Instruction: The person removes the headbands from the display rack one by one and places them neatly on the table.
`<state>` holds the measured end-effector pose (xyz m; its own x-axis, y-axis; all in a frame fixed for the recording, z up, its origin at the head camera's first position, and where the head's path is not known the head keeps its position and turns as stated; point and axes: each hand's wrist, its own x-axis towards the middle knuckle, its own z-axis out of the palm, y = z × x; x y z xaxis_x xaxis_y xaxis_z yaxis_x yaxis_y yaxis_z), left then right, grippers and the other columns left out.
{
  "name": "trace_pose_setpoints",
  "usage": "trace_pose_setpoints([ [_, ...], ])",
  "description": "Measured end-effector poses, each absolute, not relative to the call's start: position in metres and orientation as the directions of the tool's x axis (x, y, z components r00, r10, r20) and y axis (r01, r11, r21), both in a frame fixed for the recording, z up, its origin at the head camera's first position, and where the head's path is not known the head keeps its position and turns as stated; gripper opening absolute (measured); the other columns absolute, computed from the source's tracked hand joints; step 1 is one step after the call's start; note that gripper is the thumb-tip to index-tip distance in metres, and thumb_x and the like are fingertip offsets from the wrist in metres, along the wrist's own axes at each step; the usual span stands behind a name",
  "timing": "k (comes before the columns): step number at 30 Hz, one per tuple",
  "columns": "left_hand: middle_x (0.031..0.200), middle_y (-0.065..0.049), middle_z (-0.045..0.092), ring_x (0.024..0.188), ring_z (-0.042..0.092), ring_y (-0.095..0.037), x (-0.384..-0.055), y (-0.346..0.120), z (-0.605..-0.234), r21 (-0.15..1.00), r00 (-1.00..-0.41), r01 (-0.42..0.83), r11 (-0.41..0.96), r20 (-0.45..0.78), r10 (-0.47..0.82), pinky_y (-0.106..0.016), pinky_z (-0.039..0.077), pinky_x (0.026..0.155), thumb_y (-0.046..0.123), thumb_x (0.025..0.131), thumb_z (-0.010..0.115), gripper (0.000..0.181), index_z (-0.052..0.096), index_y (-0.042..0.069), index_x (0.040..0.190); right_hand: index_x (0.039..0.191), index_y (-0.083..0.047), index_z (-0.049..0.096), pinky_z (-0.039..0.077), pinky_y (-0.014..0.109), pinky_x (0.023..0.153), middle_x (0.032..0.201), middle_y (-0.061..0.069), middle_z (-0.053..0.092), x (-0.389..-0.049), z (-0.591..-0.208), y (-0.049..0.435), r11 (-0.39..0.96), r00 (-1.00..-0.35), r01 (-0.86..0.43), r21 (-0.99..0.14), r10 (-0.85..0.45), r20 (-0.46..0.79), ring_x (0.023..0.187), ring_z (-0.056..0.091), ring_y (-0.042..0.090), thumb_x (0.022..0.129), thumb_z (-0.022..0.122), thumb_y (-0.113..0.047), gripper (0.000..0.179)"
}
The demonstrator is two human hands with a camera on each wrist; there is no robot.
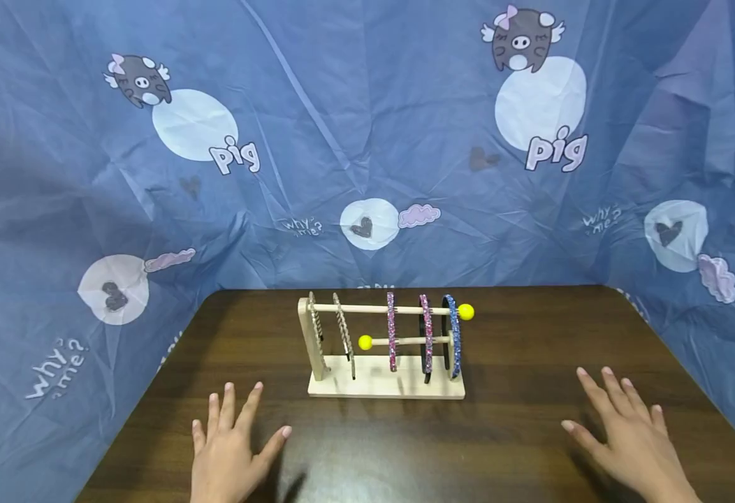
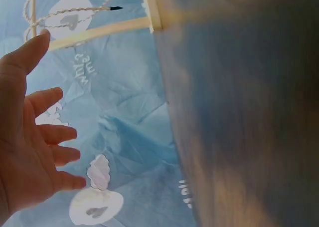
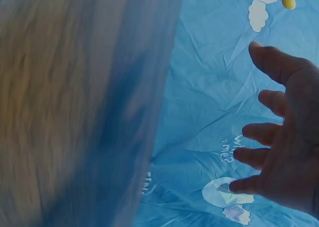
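A light wooden rack stands on the table, with headbands hung over its two horizontal rods. Two beige twisted headbands hang at its left end. Toward the right are a pink glittery headband, a darker pink one and a blue one. My left hand is held over the table, front left of the rack, fingers spread and holding nothing. On the far right side, my right hand is likewise spread and bare, apart from the rack.
Yellow balls cap the upper rod at right and the lower rod at left. The dark brown table reaches back to a blue printed cloth, which hangs behind and along both sides.
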<state>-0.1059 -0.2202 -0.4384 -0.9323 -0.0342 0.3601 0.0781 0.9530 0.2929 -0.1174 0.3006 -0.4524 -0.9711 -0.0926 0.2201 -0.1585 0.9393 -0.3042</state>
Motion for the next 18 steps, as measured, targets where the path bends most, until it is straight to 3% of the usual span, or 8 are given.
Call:
trace_pose_setpoints([
  [9, 0.136, -0.031, 0.037, 0.12, 0.036, -0.051, -0.111, -0.216, -0.441, 0.434, -0.868, 0.146, 0.889, 0.487, -0.096, -0.066, 0.03, 0.088, 0.038, 0.075, 0.073, 0.069, 0.05, 0.008, 0.132, 0.145, -0.01, 0.032, 0.021, 0.064, 0.095, 0.136, 0.032, 0.037, -0.121, -0.451, 0.293, 0.862, -0.867, -0.338, -0.378, -0.13, 0.481, 0.128, 0.027, 0.045, 0.081, 0.072, -0.025, 0.077],
  [18, 0.132, -0.027, 0.042, 0.111, 0.046, -0.049, -0.119, -0.211, -0.445, 0.572, -0.87, 0.128, 0.81, 0.456, -0.185, -0.063, 0.037, 0.082, 0.025, 0.074, 0.077, 0.066, 0.05, 0.008, 0.132, 0.14, -0.009, 0.04, 0.028, 0.064, 0.088, 0.133, 0.029, 0.042, -0.125, -0.448, 0.281, 0.798, -0.83, -0.389, -0.46, -0.088, 0.55, 0.116, 0.039, 0.05, 0.075, 0.077, -0.016, 0.076],
])
